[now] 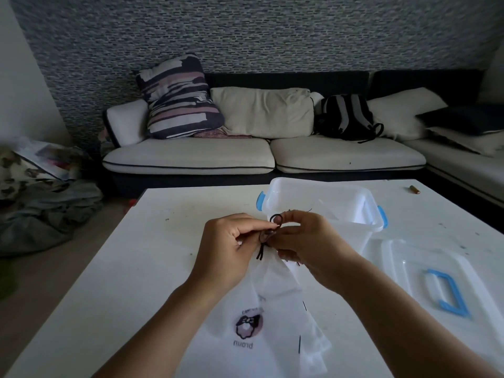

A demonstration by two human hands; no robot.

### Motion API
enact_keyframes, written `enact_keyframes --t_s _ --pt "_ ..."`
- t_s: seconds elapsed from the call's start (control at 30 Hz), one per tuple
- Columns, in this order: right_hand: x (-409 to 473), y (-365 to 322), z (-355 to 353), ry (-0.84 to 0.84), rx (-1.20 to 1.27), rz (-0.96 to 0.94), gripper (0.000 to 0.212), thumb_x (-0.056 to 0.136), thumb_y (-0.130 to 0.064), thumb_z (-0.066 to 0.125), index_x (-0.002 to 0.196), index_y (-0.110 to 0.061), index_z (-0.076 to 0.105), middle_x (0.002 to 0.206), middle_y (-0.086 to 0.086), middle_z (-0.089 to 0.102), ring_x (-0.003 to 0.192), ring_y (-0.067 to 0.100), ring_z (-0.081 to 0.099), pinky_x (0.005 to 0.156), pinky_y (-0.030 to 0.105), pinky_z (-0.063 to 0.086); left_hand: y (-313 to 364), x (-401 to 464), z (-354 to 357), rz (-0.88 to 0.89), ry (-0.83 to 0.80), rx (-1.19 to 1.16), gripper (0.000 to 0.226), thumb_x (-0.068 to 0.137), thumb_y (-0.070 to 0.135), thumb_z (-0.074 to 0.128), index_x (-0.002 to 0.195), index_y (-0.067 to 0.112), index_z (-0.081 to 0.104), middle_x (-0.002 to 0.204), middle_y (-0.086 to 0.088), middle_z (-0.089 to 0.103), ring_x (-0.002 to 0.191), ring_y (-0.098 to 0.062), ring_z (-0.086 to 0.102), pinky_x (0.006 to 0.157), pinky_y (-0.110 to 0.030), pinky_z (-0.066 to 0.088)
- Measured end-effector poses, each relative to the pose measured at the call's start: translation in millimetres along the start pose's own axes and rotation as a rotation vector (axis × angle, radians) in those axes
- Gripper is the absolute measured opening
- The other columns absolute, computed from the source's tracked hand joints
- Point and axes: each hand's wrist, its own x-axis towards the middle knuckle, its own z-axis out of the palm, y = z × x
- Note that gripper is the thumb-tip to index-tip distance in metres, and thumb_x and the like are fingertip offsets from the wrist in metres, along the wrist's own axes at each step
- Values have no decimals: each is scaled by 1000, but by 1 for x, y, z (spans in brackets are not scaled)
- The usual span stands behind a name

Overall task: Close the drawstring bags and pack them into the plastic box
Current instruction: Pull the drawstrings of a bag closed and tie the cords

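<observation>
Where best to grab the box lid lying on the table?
By the blue handle on the lid, from above. The lid lies flat on the table right of the plastic box; its handle looks like the only graspable loop.

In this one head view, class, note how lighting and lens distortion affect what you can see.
Head view: dim room, yet the white table and drawstring bag glare pale, the bag's edges washing out; wide-angle lens bows the sofa; hands sharp; left floor clutter blurred.
</observation>
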Motion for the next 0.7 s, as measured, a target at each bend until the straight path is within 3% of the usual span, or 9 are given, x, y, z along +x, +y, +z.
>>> enact_keyframes --t_s 0.13,0.3,0.4,0.5,0.57,0.63,0.7 --pt "4 3 -12 -161 140 125 27 85 6 69 110 -1 63 98 15 69 88 24 63 80 30 51 3 -1 -2 -50 -22 -112 28 85 -6 71 96 17 81 91 9 78 89 -8 74 81 -26 58" --pt "4 3 -13 -324 265 158 35 88 2 65 122 -2 63 102 12 64 80 14 61 73 21 50 5 2 -1 -164 -5 -311 15 85 3 73 95 12 80 94 3 79 95 -13 74 87 -22 55" --pt "3 3 -11 -432 330 105 41 94 0 58 133 11 51 128 28 57 119 35 57 108 36 45 5 1 -2 -199 5 -363 16 87 -1 70 97 8 79 96 -1 79 97 -17 74 90 -27 56" --pt "5 5 -11 -447 330 85 54 90 -2 64 139 11 44 145 34 44 134 38 45 120 48 28 7 1 -5 -214 21 -376 16 86 0 70 96 9 79 94 -1 79 95 -16 74 87 -25 57" --pt "7 5 -13 -424 310 99 59 85 -1 69 138 9 46 143 35 44 132 38 48 121 49 25 8 0 -7 -211 39 -362 19 85 0 72 91 16 80 90 2 79 88 -11 74 78 -19 55" --pt "7 3 -13 -369 234 86 49 85 3 68 132 7 53 130 34 57 116 34 58 107 41 42 11 -2 -7 -204 30 -340 21 84 0 72 89 19 80 88 5 79 84 -8 74 73 -17 54" --pt "6 3 -11 -320 164 48 41 83 5 70 123 5 59 110 25 66 102 31 60 94 37 46 11 -3 -6 -169 12 -289 21 85 -1 72 91 17 80 92 6 79 89 -9 74 78 -19 55"
